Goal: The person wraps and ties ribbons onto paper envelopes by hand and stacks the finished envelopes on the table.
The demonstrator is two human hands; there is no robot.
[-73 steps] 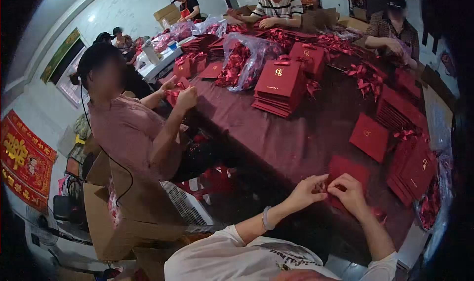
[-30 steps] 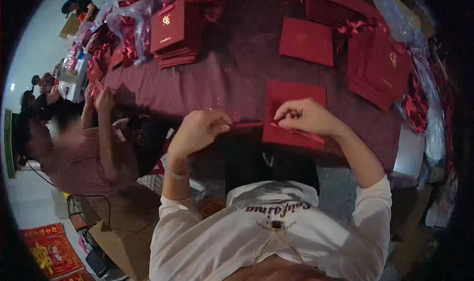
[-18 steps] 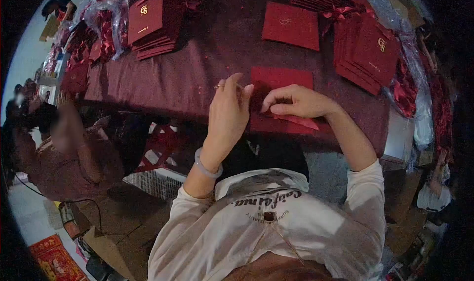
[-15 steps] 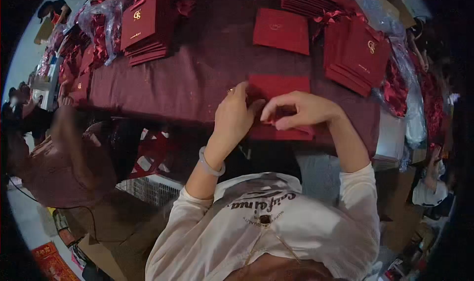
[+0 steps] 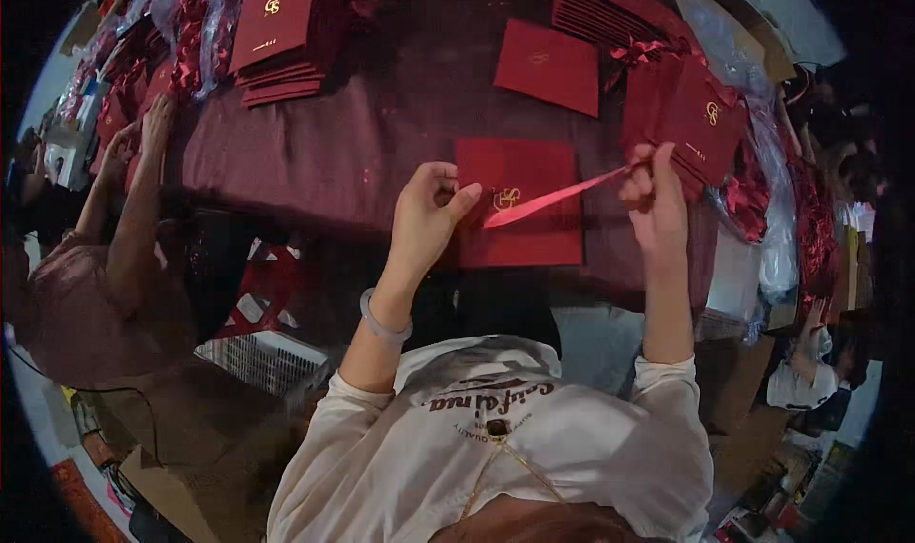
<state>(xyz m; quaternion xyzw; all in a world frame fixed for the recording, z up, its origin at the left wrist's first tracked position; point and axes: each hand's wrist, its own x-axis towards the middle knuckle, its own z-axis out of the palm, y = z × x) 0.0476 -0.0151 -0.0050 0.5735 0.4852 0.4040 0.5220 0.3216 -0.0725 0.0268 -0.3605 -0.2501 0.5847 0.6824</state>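
A flat red gift bag [image 5: 534, 247] with a gold emblem lies at the table's front edge before me. My left hand [image 5: 431, 209] is at its left side, fingers curled and thumb over the bag's edge; whether it pinches anything is hidden. To the right, my raised right hand [image 5: 656, 192] pinches one end of a red ribbon [image 5: 562, 196]. The ribbon stretches slantwise across the bag, its lower end lying near the emblem.
Another flat red bag [image 5: 547, 66] lies farther back on the dark red tablecloth [image 5: 400, 95]. Stacks of similar bags stand at right [image 5: 701, 114] and left [image 5: 276, 28], near clear plastic wrapping [image 5: 772, 190]. Another person's arms [image 5: 138, 190] reach onto the table at left.
My hands have moved apart, the right one going right and up with the ribbon, now drawn out. The bag shows its gold emblem, which my hands hid before.
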